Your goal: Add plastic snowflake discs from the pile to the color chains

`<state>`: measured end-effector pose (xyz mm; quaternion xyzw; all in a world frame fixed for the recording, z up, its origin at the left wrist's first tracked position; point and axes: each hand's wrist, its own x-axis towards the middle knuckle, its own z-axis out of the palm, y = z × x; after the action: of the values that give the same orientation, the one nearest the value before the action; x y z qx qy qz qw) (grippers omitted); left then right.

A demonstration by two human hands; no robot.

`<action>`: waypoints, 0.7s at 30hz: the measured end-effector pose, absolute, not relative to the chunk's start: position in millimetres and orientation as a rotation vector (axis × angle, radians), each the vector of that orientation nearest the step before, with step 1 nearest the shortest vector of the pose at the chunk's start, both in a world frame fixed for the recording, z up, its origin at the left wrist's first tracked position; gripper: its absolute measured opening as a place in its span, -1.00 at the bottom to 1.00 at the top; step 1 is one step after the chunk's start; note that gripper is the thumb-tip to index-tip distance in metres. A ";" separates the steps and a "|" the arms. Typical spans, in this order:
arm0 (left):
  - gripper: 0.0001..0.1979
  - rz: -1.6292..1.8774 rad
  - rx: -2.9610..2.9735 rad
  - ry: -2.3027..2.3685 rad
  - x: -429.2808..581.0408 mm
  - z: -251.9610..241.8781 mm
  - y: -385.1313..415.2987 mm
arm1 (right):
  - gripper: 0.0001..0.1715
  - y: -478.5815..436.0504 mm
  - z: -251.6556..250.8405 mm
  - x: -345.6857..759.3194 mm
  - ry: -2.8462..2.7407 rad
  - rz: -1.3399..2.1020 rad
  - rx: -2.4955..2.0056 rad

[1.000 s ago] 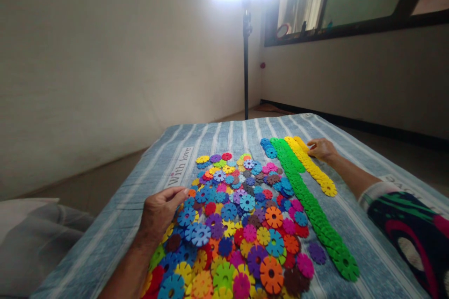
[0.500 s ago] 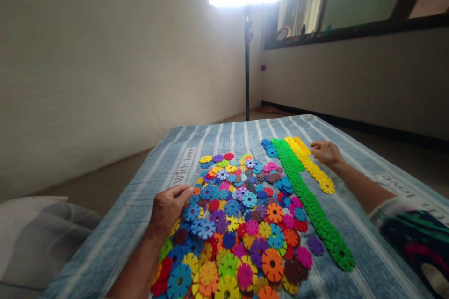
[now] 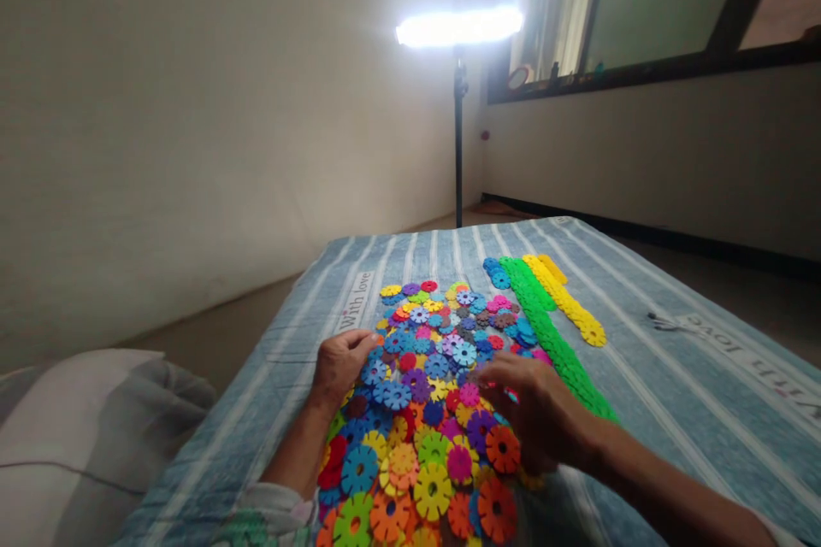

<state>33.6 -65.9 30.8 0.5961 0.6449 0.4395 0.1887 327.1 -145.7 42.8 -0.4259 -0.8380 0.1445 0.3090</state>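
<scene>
A loose pile of notched, flower-shaped plastic discs (image 3: 433, 489) in many colours covers the middle of the cloth. At the pile's left edge, my left hand (image 3: 343, 367) has thumb and fingers pinched together beside a small orange disc (image 3: 380, 341); whether it grips that disc is unclear. Over the pile's right side, my right hand (image 3: 535, 402) reaches down with curved fingers, a gap showing between them, and no held disc can be seen. Right of the pile lie overlapping rows: a long green row (image 3: 558, 350), a yellow row (image 3: 564, 301) and a short blue row (image 3: 497, 272).
Blue-and-white striped cloth (image 3: 295, 325) covers the low surface. A thin cable end (image 3: 664, 323) lies at its right. Behind stands a bright lamp (image 3: 458, 27) on a black pole. Grey-and-white fabric (image 3: 96, 419) is bunched at the left.
My right hand has come from the yellow row leftward and nearer, onto the pile. It now covers the near end of the green row. My left hand stays at the pile's edge; the view has shifted slightly.
</scene>
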 end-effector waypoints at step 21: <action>-0.72 1.065 1.910 1.718 42.9 23.4 -65.2 | -0.83 -167.9 -11.2 263.6 -2.549 0.199 -0.943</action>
<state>42.9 -65.2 23.4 0.6757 0.6077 0.3768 0.1792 263.6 -167.9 -11.2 -0.3384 -0.9153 0.0715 0.2066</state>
